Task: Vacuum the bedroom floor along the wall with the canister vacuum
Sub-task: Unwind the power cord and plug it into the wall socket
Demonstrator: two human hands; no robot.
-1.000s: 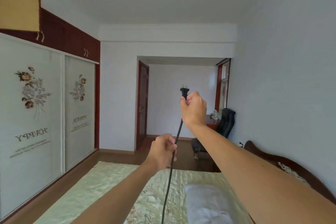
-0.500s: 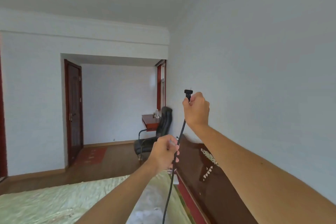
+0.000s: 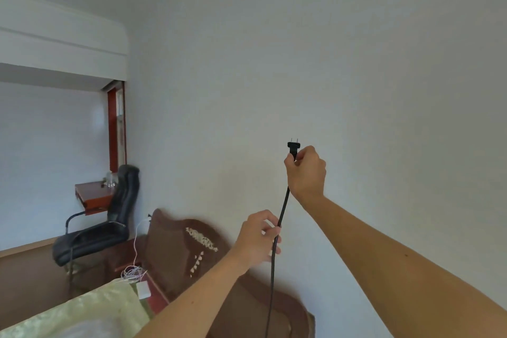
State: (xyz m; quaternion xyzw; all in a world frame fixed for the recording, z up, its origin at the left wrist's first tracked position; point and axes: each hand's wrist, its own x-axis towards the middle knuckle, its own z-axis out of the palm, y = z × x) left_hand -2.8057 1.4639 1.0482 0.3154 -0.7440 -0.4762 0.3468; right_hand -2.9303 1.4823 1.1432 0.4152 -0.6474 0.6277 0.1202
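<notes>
My right hand (image 3: 307, 173) pinches the plug (image 3: 293, 149) just below its head, prongs up, in front of the bare wall (image 3: 301, 63) and apart from it. My left hand (image 3: 259, 239) is lower, fingers curled round the cord (image 3: 284, 206). The cord runs straight between the hands and then drops out of the bottom edge.

Below the hands the headboard (image 3: 170, 250) stands against the wall. The bed (image 3: 90, 307) fills the lower left corner. Open floor (image 3: 24, 282) shows only at far left, beyond the bed, and the chair (image 3: 90, 241) takes up part of it, just before the bench (image 3: 90, 192). A white cable (image 3: 135, 247) hangs by the headboard's far edge, down to a tangle beside a white block (image 3: 144, 290).

Count: two hands, one plug with two prongs, one cord, one chair, one bench, one headboard, one bed.
</notes>
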